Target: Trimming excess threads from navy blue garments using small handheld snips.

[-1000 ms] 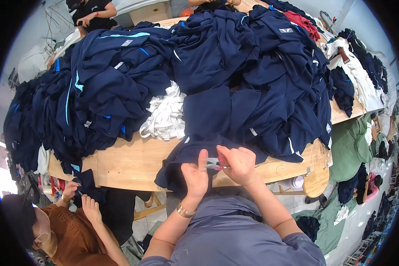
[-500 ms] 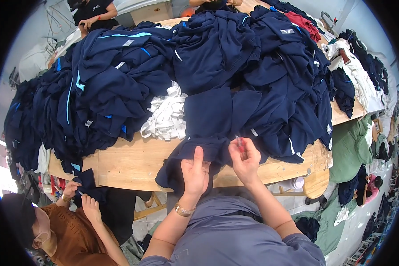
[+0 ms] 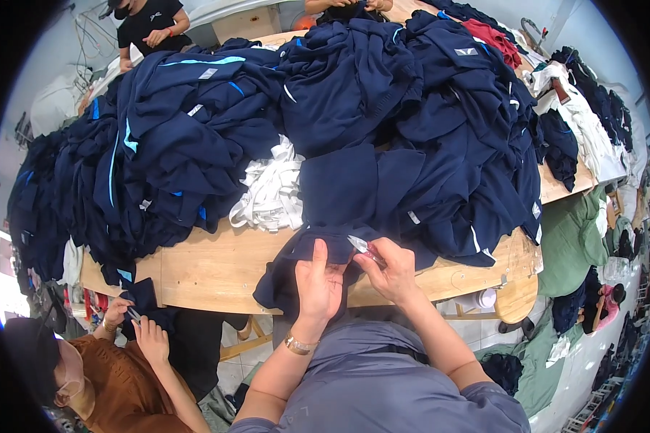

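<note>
My left hand (image 3: 320, 283) grips the edge of a navy garment (image 3: 338, 184) at the front of the table, thumb on top and fingers beneath the cloth. The garment's upper part lies spread on the table and its near end hangs over the edge. In my right hand (image 3: 390, 268) is a pair of small thread snips (image 3: 361, 246) with silvery blades and a reddish handle. The blades point up and left, at the cloth beside my left thumb. Whether they touch it I cannot tell.
Navy garments in a large pile (image 3: 188, 137) cover the wooden table (image 3: 202, 267). A heap of white bands (image 3: 271, 189) lies left of my garment. At lower left a co-worker in brown (image 3: 130, 368) handles dark cloth; others stand across the table. A wooden stool (image 3: 516, 297) is at right.
My right hand has moved left and slightly down, bringing the snips to the cloth by my left hand. My left hand stays nearly in place.
</note>
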The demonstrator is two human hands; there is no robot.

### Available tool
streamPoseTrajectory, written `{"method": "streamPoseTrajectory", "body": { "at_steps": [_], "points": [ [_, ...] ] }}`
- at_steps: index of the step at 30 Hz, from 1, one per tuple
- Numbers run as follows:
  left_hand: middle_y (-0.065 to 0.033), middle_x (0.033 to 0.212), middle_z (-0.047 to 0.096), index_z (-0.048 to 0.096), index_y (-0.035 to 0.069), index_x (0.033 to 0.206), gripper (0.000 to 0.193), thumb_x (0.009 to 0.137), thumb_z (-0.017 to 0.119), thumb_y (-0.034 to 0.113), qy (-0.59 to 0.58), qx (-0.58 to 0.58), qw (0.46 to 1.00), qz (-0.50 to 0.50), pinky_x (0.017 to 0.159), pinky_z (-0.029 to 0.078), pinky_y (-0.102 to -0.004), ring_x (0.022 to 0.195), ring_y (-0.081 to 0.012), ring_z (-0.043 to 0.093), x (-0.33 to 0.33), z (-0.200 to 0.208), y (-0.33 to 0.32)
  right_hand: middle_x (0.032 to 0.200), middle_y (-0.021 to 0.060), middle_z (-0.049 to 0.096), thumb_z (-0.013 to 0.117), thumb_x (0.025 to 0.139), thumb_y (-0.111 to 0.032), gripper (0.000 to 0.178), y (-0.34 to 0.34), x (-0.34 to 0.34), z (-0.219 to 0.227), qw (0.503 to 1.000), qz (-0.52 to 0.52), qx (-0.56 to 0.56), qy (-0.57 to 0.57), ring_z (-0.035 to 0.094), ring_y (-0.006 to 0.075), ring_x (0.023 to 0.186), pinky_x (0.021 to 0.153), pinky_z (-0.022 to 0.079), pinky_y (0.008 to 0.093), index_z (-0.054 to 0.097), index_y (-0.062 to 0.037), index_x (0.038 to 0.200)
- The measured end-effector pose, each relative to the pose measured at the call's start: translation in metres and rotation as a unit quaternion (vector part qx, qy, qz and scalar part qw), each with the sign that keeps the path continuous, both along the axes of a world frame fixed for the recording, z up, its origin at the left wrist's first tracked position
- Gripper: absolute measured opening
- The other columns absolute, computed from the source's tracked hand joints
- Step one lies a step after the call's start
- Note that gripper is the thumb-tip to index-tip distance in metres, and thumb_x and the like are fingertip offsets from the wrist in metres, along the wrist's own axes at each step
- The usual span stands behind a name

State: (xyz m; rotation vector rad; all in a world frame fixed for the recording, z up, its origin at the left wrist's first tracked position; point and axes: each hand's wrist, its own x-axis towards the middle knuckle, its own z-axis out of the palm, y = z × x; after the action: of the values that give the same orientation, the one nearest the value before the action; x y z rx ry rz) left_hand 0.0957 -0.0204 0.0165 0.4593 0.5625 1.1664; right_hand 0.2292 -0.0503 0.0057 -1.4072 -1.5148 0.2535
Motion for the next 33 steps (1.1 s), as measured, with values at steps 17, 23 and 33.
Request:
{"method": "streamPoseTrajectory", "body": {
  "at_steps": [17, 23, 33],
  "points": [
    [-0.0168, 0.09, 0.063, 0.057, -0.002, 0.094, 0.039, 0.097, 0.038, 0.033, -0.051, -0.116, 0.988, -0.087, 0.089, 0.044, -0.0439, 0.09, -0.0291, 0.06, -0.003, -0.005, 0.0, 0.087, 0.0133, 0.049, 0.073, 0.065, -0.012, 0.029, 0.006, -0.002, -0.006, 0.991, 0.079, 0.067, 0.089, 0.049, 0.028, 0.079, 0.065, 0.042, 0.0349, 0.049, -0.0044, 0.079],
    [-0.0117, 0.094, 0.06, 0.053, 0.0, 0.116, 0.045, 0.077, 0.072, 0.012, 0.012, -0.097, 0.99, -0.102, 0.066, 0.044, -0.0289, 0.078, -0.0152, 0.055, -0.016, 0.014, 0.004, 0.089, 0.0128, 0.042, 0.06, 0.062, 0.001, 0.034, 0.018, -0.011, -0.015, 0.986, 0.065, 0.088, 0.124, 0.047, 0.0315, 0.077, 0.065, 0.039, 0.0371, 0.041, -0.0014, 0.091],
    [-0.0118, 0.081, 0.059, 0.054, -0.005, 0.109, 0.045, 0.075, 0.074, 0.018, 0.645, 0.392, 0.653, 0.064, 0.069, 0.046, -0.0313, 0.073, -0.0226, 0.056, -0.025, 0.008, -0.002, 0.071, 0.0151, 0.048, 0.061, 0.072, -0.007, 0.03, 0.012, 0.028, 0.027, 0.951, 0.224, -0.134, 0.168, 0.049, 0.0336, 0.068, 0.06, 0.037, 0.0396, 0.039, 0.0018, 0.088]
  ]
}}
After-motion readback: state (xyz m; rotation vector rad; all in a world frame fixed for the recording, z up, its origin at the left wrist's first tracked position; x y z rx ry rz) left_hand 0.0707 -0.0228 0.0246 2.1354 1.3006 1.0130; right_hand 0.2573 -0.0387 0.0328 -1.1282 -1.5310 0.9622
